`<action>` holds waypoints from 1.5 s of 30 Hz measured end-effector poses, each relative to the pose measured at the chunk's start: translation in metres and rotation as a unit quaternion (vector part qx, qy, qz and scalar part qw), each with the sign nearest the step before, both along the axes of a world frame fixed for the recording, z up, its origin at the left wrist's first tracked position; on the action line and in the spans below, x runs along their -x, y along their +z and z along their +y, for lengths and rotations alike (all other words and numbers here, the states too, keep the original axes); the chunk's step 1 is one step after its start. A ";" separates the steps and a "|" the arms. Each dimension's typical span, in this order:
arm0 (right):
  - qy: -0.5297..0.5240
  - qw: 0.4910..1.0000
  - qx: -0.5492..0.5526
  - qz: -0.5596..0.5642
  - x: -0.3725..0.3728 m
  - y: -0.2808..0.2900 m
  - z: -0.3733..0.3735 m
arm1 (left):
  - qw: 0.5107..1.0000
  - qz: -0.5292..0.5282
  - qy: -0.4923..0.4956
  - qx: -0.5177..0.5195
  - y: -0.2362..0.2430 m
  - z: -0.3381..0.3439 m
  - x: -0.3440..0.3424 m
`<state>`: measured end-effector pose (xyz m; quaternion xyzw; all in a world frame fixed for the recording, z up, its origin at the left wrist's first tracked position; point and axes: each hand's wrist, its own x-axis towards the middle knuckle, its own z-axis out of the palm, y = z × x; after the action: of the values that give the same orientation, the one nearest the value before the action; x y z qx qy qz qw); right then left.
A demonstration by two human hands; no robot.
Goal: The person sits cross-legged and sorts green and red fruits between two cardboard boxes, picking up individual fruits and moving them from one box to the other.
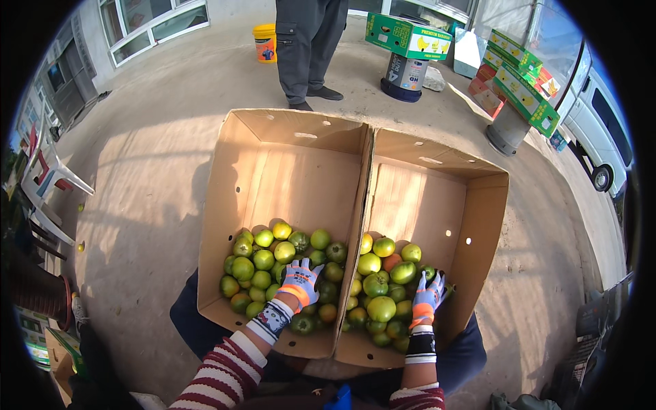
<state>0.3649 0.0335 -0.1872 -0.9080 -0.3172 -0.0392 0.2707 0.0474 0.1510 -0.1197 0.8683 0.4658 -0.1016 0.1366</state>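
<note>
Two cardboard box halves (pixel 287 164) (pixel 430 191) stand side by side before me, their lower parts holding several green and yellowish tomatoes (pixel 381 309), one of them orange-red (pixel 391 263). My left hand (pixel 299 281), in a grey-blue and orange glove, rests on the tomatoes in the left box with its fingers spread. My right hand (pixel 429 295), gloved alike, has its fingers bent round a green tomato at the right box's inner side; part of that tomato is hidden.
A person's legs (pixel 307 61) stand beyond the boxes, near a yellow bucket (pixel 266 51). Green banana boxes (pixel 406 37) sit on cylinders at right, near a white van (pixel 605 130). A white plastic chair (pixel 48 184) stands left.
</note>
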 end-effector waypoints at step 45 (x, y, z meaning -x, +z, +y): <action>0.203 0.964 -0.168 -0.031 0.066 0.075 0.002 | 0.571 -0.740 0.266 0.234 0.004 -0.004 -0.007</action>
<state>0.2994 0.0351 -0.1120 -0.7643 -0.4921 -0.0640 0.4119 0.0544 0.1466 -0.1162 0.4154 0.3725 0.5119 0.6532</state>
